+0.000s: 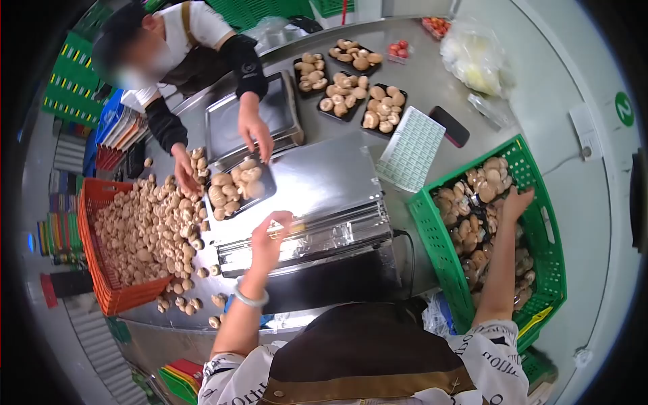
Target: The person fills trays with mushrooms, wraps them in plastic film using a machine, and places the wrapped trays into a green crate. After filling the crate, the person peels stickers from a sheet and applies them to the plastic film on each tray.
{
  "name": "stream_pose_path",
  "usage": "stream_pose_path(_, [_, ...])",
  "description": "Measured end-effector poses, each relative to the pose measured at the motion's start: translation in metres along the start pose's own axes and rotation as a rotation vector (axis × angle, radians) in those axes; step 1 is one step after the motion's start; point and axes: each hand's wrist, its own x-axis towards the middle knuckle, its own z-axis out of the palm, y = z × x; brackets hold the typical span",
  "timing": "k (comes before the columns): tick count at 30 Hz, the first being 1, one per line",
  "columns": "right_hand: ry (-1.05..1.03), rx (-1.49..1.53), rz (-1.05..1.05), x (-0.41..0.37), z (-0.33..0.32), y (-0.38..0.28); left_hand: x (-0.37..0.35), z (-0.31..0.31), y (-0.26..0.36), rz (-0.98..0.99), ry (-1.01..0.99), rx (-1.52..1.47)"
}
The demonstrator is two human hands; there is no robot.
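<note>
My left hand (268, 239), wearing a pale bracelet, hovers above the front of the film-wrapping machine (324, 233). Its fingers are apart and hold nothing. To the right, my right hand (515, 204) reaches into the green crate (442, 253), its fingers bent at the edge of a film-wrapped tray of mushrooms (489, 179); part of the grip is hidden. More wrapped mushroom trays (472, 233) lie beneath it in the crate. Just beyond my left hand, an unwrapped black tray of mushrooms (236, 189) sits between a co-worker's hands (254, 129).
Loose mushrooms (145, 223) spill from a tipped orange crate (101, 290) at left. Several filled trays (344, 94) stand at the back, near a label sheet (412, 148) and a phone (449, 126). A metal scale (250, 118) lies before the co-worker (196, 34).
</note>
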Motion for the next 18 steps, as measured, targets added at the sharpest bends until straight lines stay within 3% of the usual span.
stream_pose_path(1, [-0.017, 0.009, -0.009, -0.016, 0.009, -0.051, 0.008, -0.024, -0.02, 0.062, 0.234, 0.165])
stream_pose_path(2, [-0.034, 0.015, -0.019, -0.029, 0.016, -0.088, 0.015, -0.054, -0.045, 0.102, 0.329, 0.384])
stream_pose_path(3, [-0.048, 0.021, -0.026, -0.047, 0.027, -0.115, 0.023, -0.08, -0.06, 0.01, 0.361, 0.34])
stream_pose_path(5, [-0.424, 0.127, -0.164, -0.089, 0.056, -0.161, 0.04, -0.113, -0.085, 0.08, 0.332, 0.482])
stream_pose_path(7, [-0.74, 0.04, -0.221, -0.148, 0.084, -0.232, 0.049, -0.128, -0.121, 0.066, 0.26, 0.403])
stream_pose_path(9, [-0.928, 0.114, -0.524, -0.201, 0.121, -0.269, 0.055, -0.124, -0.151, 0.002, 0.148, 0.144])
stream_pose_path(10, [-0.991, 0.046, -0.665, -0.222, 0.143, -0.279, 0.054, -0.119, -0.143, -0.019, 0.166, 0.081])
stream_pose_path(14, [-1.127, 0.112, -0.66, -0.292, 0.216, -0.297, 0.048, -0.084, -0.127, 0.017, 0.184, -0.01])
stream_pose_path(17, [-1.194, 0.052, -0.638, -0.319, 0.234, -0.277, 0.037, -0.057, -0.112, 0.109, 0.181, 0.048])
stream_pose_path(18, [-1.146, -0.01, -0.736, -0.326, 0.228, -0.272, 0.034, -0.053, -0.109, 0.117, 0.151, 0.094])
